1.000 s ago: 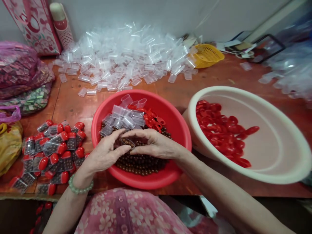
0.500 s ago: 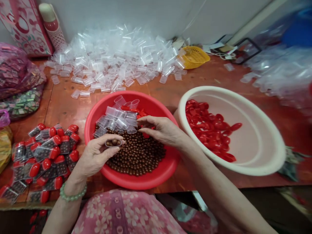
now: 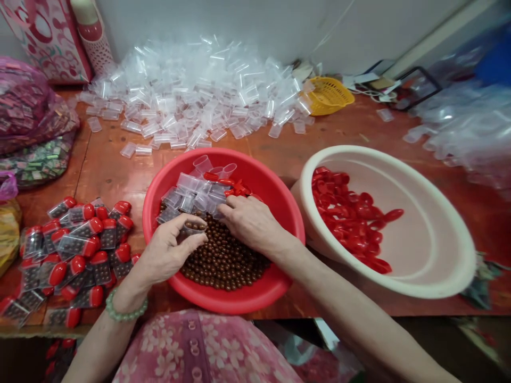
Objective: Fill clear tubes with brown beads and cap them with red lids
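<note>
Basically, left hand (image 3: 167, 249) has fingers clamped on a clear case (image 3: 193, 232) over the red basin (image 3: 235, 304), open end up, likely keeping beads (image 3: 195, 226) in; right hand (image 3: 253, 221) sits beside red pieces (image 3: 239, 188), finger closure unclear.

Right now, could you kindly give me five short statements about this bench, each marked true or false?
1. The left hand holds a clear case with brown balls inside. True.
2. The green bracelet is on the right arm. False: the green bracelet is on the left arm.
3. The right hand reaches into the red basin. True.
4. The white basin holds brown balls. False: the white basin holds red plastic pieces.
5. The yellow basket is blue. False: the yellow basket is yellow.
</note>
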`<state>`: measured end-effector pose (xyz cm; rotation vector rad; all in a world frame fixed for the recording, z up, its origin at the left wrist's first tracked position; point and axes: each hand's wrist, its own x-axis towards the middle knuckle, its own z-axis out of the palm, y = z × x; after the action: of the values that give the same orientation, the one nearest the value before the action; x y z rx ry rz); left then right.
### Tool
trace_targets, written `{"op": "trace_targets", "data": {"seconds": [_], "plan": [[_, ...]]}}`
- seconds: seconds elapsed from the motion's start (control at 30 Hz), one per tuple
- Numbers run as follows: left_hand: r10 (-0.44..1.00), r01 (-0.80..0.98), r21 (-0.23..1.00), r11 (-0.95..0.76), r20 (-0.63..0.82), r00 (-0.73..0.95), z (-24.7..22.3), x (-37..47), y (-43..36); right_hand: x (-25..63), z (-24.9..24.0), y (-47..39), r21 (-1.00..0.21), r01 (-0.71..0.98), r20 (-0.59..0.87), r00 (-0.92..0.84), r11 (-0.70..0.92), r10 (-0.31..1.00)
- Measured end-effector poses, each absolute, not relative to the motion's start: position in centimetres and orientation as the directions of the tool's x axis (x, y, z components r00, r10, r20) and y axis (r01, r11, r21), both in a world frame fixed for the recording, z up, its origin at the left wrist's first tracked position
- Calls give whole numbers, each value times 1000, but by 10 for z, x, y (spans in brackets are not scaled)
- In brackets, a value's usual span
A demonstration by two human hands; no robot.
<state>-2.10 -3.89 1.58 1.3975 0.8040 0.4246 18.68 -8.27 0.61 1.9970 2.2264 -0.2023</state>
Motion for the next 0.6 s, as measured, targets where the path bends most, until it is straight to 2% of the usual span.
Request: {"op": "trace_targets", "data": {"seconds": [0.13, 0.2, 0.33, 0.47, 0.6], "plan": [[732, 156, 976, 149, -215, 647, 15, -22, -39, 216, 10, -90, -242, 970, -112, -43, 15, 993], [710, 159, 979, 126, -201, 675, 15, -21, -38, 229, 13, -97, -270, 962, -153, 6, -48, 988], [682, 121, 981, 154, -194, 706, 15, -18, -37, 231, 10, -106, -190, 982, -290, -46, -10, 956], [660, 56, 975, 214, -186, 727, 14, -19, -36, 214, -4, -108, -59, 998, -295, -29, 12, 955], [690, 14, 972, 235, -177, 702, 14, -21, -37, 199, -14, -108, 19, 999, -266, -32, 38, 963]]}}
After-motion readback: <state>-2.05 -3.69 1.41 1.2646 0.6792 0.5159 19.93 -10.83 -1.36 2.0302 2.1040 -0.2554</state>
